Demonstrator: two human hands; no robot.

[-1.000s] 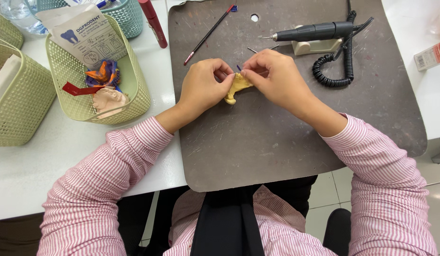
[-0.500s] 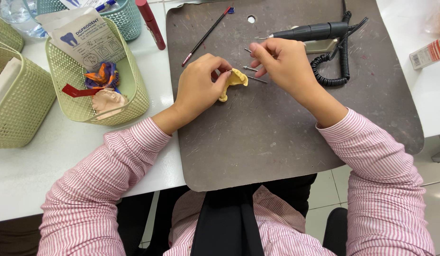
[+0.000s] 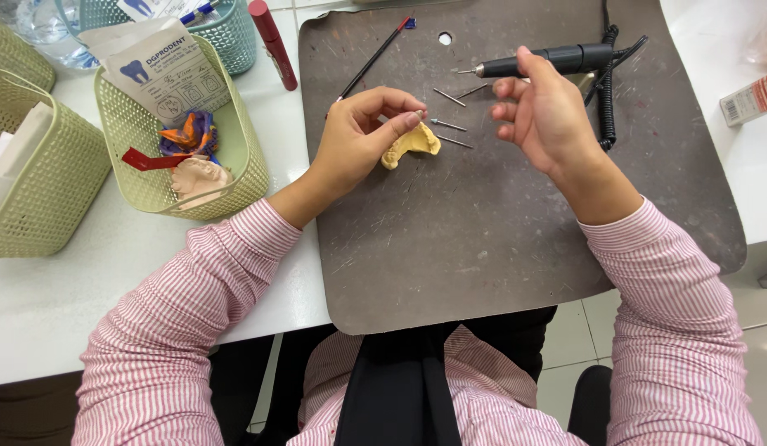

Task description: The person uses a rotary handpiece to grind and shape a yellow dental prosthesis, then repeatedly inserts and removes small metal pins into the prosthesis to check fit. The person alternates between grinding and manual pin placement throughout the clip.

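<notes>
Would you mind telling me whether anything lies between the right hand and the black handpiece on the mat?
Nothing visible does. The right hand is open, its fingertips right at the black handpiece. The loose burs lie off to its left, beside the yellow cast in the left hand.

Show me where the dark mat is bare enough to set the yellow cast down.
The near half of the dark mat, between the two striped sleeves toward the body, is bare. It is crowded up top: loose burs lie by the yellow cast in the left hand, and the right hand is at the black handpiece and its coiled cord.
</notes>
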